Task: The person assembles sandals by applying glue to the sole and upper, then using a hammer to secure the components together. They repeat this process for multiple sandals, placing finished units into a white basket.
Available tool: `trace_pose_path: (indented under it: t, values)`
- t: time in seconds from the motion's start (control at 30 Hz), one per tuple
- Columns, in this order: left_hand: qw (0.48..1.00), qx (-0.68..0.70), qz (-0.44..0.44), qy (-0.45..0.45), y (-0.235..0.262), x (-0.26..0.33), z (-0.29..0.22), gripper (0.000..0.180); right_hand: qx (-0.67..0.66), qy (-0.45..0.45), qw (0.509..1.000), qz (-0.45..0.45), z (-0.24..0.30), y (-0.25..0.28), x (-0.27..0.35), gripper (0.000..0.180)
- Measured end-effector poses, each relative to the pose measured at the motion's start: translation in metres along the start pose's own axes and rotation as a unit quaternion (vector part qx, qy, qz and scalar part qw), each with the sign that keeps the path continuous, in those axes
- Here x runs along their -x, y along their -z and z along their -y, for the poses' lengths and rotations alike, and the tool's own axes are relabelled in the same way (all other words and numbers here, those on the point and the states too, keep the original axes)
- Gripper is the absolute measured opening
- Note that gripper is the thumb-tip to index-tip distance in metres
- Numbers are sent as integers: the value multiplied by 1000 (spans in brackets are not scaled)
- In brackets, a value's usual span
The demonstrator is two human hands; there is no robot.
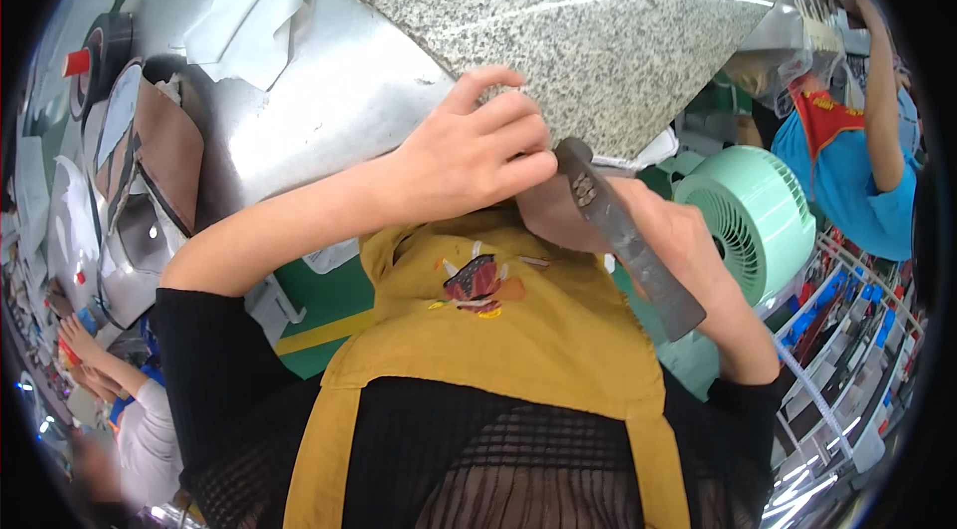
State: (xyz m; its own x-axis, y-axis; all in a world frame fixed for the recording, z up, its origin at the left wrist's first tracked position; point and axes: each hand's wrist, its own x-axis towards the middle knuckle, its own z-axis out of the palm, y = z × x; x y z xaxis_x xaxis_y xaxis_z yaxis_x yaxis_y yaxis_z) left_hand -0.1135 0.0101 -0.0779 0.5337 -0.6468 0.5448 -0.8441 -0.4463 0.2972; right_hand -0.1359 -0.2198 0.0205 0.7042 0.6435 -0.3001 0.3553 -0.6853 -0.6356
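Note:
My right hand [663, 230] is closed around a hammer whose worn, dark metal head [638, 245] points up toward me; the handle is hidden below. Beside it, at the near edge of a speckled stone slab [588, 40], my left hand [478, 150] has its fingers curled down. Whatever lies under those fingers is out of sight. A smooth tan-pink surface [558, 215] shows between the two hands, and I cannot make out what it is. My mustard apron [498, 320] hangs just below both hands.
Left of the slab, a white cloth [254, 10] lies on the metal tabletop [309, 120], near brown leather-like pieces [159, 140] and a black tape roll [105, 60]. A green fan [748, 220] stands at right. Co-workers sit at far right [847, 170] and lower left [145, 439].

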Motion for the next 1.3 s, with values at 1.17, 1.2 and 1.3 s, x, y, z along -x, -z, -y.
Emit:
trace_pose_path:
  t: [1.17,1.2,1.3]
  values:
    - [996,-35,19,-86,-3,-13,-4,19,-17,-9,999,-28,-8,6,16,40]
    - [999,7,28,-39,-2,-14,-3,19,19,-1,1000,-10,-11,2,14,40]
    - [992,103,48,56,3,-11,5,18,-31,-35,999,14,-2,13,10,45]
